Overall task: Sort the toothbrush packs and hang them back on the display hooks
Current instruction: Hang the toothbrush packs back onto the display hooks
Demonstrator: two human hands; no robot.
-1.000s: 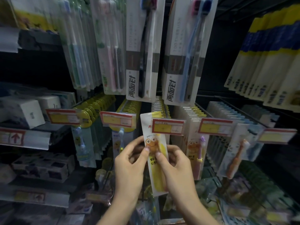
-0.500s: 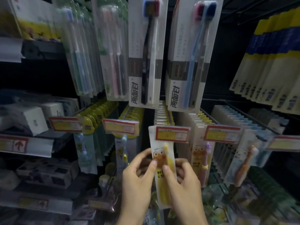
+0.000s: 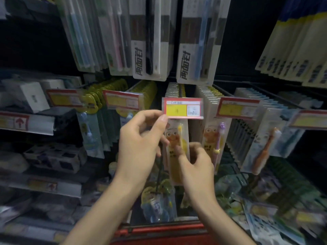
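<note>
A yellow child's toothbrush pack (image 3: 174,137) with a cartoon face hangs upright just under a red and yellow price tag (image 3: 183,110); the tag hides its top edge. My left hand (image 3: 139,147) pinches the pack's upper left corner, thumb tip touching the tag's lower corner. My right hand (image 3: 196,167) holds the pack lower down, fingertips on its front. Behind the tag, a row of matching packs (image 3: 174,91) sits on the same hook.
A purple pack (image 3: 215,137) and an orange brush pack (image 3: 265,149) hang on hooks to the right. Long adult toothbrush packs (image 3: 150,41) hang overhead. A red basket rim (image 3: 159,230) sits below my wrists, with loose packs (image 3: 265,209) piled at the lower right.
My left hand has climbed from the middle of the pack to its top corner by the price tag. The pack has risen under the tag. The view has moved closer.
</note>
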